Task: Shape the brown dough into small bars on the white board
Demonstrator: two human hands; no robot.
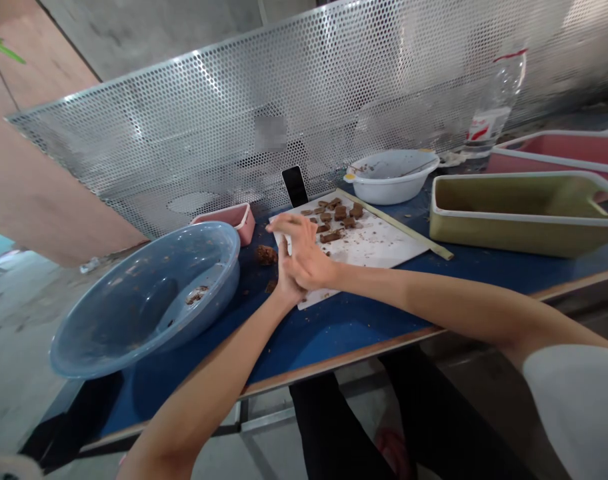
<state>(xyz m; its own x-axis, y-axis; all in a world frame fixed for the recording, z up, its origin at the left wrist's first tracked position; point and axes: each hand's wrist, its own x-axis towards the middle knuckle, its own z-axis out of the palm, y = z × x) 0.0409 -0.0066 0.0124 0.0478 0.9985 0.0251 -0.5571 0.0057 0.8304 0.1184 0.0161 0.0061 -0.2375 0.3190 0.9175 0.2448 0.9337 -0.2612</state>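
The right hand lay against the left hand, palm to palm, over the near left part of a white board. The fingers of the right hand were stretched out and lay close together; those of the left were mostly hidden behind them. Whether anything was held between the palms could not be told.

Brown pieces, some blocky and some flat, lay on the far half of the board, just beyond the hands, with crumbs scattered around them. A pale strip lay along the board's right edge and jutted past its near corner. A rough brown lump sat on the blue surface, left of the hands.

Farther left stood a large blue basin, tilted, with brown bits inside, and a small pink box behind it. A phone stood propped at the far end of the board, before a mesh panel. To the right were a white bowl, a clear bottle and a green box.
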